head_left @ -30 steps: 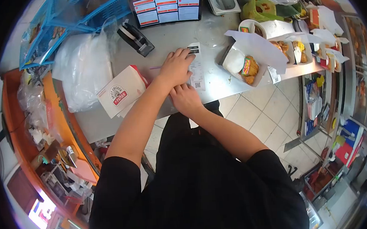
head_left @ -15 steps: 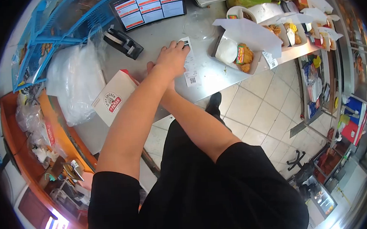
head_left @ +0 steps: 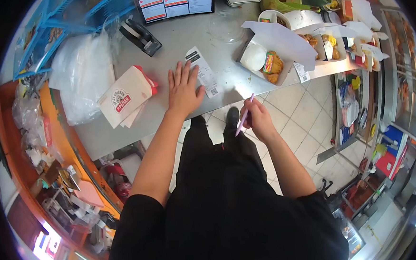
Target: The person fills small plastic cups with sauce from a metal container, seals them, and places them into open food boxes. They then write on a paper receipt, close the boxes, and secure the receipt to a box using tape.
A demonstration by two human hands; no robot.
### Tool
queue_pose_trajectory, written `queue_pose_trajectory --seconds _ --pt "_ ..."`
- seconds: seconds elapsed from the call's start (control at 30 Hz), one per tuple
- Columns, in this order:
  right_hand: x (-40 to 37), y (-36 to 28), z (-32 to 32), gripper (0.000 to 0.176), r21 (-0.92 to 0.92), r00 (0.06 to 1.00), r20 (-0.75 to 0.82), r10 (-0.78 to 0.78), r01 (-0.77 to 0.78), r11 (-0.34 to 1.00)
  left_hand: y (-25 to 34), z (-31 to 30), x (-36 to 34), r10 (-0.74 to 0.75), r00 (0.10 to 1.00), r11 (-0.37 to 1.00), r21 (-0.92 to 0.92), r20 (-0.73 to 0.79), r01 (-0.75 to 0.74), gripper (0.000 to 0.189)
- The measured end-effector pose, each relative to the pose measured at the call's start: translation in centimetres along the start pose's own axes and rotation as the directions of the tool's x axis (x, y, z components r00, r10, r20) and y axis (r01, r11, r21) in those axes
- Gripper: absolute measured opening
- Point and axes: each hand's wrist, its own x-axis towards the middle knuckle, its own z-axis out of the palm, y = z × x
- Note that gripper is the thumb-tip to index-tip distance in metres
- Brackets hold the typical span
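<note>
My left hand (head_left: 185, 93) lies flat on the metal counter with its fingers spread. Its fingertips reach the left edge of a printed receipt (head_left: 202, 73), which lies tilted on the counter. In front of my body, past the counter's edge, my right hand (head_left: 259, 120) is closed around a light purple pen (head_left: 245, 114). To the left of my left hand lies a folded paper bag with a chicken logo (head_left: 126, 97) and a red end. An open white box (head_left: 281, 44) to the right holds fried chicken (head_left: 273, 68) and a white wrapped ball (head_left: 255, 57).
Behind my left hand stand a black tape dispenser (head_left: 140, 38) and a screen with order panels (head_left: 176, 2). Clear plastic bags (head_left: 81, 76) lie at the left below blue baskets (head_left: 59, 27). A round clear lid (head_left: 226, 27) and more food boxes (head_left: 331, 41) line the back right.
My hands were together near the receipt, arms crossed; now they are apart. My right hand has moved right and shows a pen. The receipt has shifted left and tilted.
</note>
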Motion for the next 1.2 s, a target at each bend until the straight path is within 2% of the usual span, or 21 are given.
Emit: queue_pose_trajectory --seconds 0.1,0.17,0.23,0.27,0.3,0.37,0.43,0.5,0.53,0.57,0.63,0.67,0.7,0.77,0.8,0.83,0.9,0.93,0.97,1.03,1.2 --pt "1.6 -2.4 1.3 0.024 -0.194 0.994 -0.074 -0.075 0.06 0.979 0.0 0.6 -0.9 -0.018 0.998 1.0 0.002 -0.052 0.019 0.076" --pt "2.7 -4.0 1.1 0.028 -0.268 0.999 -0.017 -0.047 0.04 0.963 0.1 0.6 -0.9 -0.053 0.997 0.999 -0.012 -0.058 0.052 0.08" --pt "3.8 -5.0 0.6 0.03 -0.277 0.983 0.166 -0.078 0.122 0.953 0.1 0.3 -0.9 -0.088 0.995 0.996 -0.033 -0.052 0.087 0.083" --pt "5.3 -3.9 -0.4 0.029 -0.463 0.942 0.214 -0.259 0.331 0.822 0.1 0.3 -0.9 -0.079 0.996 0.997 -0.017 -0.05 0.079 0.086" --pt "5.5 -4.1 -0.1 0.029 -0.47 0.945 0.232 -0.23 0.316 0.824 0.2 0.3 -1.0 -0.071 0.996 0.997 -0.005 -0.045 0.071 0.088" --pt "6.3 -5.7 0.4 0.021 -0.559 0.942 0.141 -0.306 0.331 0.76 0.3 0.3 -1.0 -0.115 0.992 0.993 0.001 -0.047 0.115 0.09" --pt "7.8 -5.7 0.4 0.017 -0.475 0.954 0.156 -0.257 0.301 0.827 0.3 0.3 -1.0 -0.11 0.993 0.994 -0.026 -0.048 0.108 0.091" --pt "9.7 -4.8 1.0 0.016 -0.281 0.862 0.18 -0.473 0.506 0.815 0.3 0.5 -1.1 -0.142 0.989 0.989 -0.036 -0.045 0.141 0.091" --pt "10.9 -4.2 0.9 0.014 -0.299 0.845 0.188 -0.501 0.535 0.79 0.3 0.5 -1.1 -0.146 0.988 0.989 -0.047 -0.043 0.144 0.092" --pt "11.8 -3.7 1.2 0.014 -0.299 0.851 0.198 -0.486 0.524 0.797 0.3 0.6 -1.1 -0.163 0.986 0.986 -0.046 -0.036 0.162 0.092" --pt "13.1 -2.7 1.8 0.013 -0.071 0.808 0.304 -0.505 0.548 0.833 0.3 0.6 -0.9 -0.171 0.985 0.984 -0.061 -0.035 0.169 0.092" --pt "13.2 -3.2 2.5 0.021 -0.018 0.812 0.344 -0.471 0.507 0.861 0.3 0.7 -0.9 -0.18 0.983 0.982 -0.058 -0.027 0.178 0.092" --pt "13.8 -2.6 2.6 0.021 -0.013 0.817 0.346 -0.462 0.496 0.868 0.2 0.7 -0.9 -0.188 0.982 0.98 -0.07 -0.037 0.185 0.093" --pt "15.0 -1.5 2.9 0.021 -0.165 0.796 0.337 -0.503 0.575 0.801 0.2 0.8 -0.8 -0.199 0.98 0.977 -0.086 -0.03 0.195 0.094" --pt "15.5 -1.0 3.0 0.013 -0.258 0.809 0.321 -0.493 0.576 0.776 0.3 0.8 -0.8 -0.201 0.979 0.976 -0.094 -0.039 0.197 0.095" --pt "15.7 -0.5 2.6 0.013 -0.255 0.815 0.32 -0.483 0.565 0.785 0.3 0.7 -0.8 -0.203 0.978 0.975 -0.1 -0.052 0.198 0.095" --pt "16.0 -0.5 2.6 0.009 -0.574 0.822 0.375 -0.428 0.569 0.589 0.2 0.9 -0.8 -0.204 0.977 0.974 -0.108 -0.054 0.198 0.096" --pt "15.9 -0.5 2.7 0.012 -0.623 0.773 0.41 -0.484 0.625 0.47 0.1 0.9 -0.7 -0.196 0.979 0.975 -0.12 -0.064 0.187 0.096" --pt "16.0 -0.7 3.3 0.012 -0.622 0.776 0.406 -0.482 0.621 0.477 0.0 0.9 -0.7 -0.195 0.979 0.975 -0.118 -0.057 0.188 0.096" --pt "16.0 -0.7 4.0 0.018 -0.585 0.577 0.468 -0.669 0.77 0.256 0.0 1.0 -0.7 -0.208 0.977 0.976 -0.076 -0.041 0.204 0.094" --pt "17.1 -0.3 4.8 0.019 -0.604 0.569 0.441 -0.694 0.76 0.239 0.0 1.2 -0.7 -0.208 0.977 0.975 -0.092 -0.053 0.203 0.092"
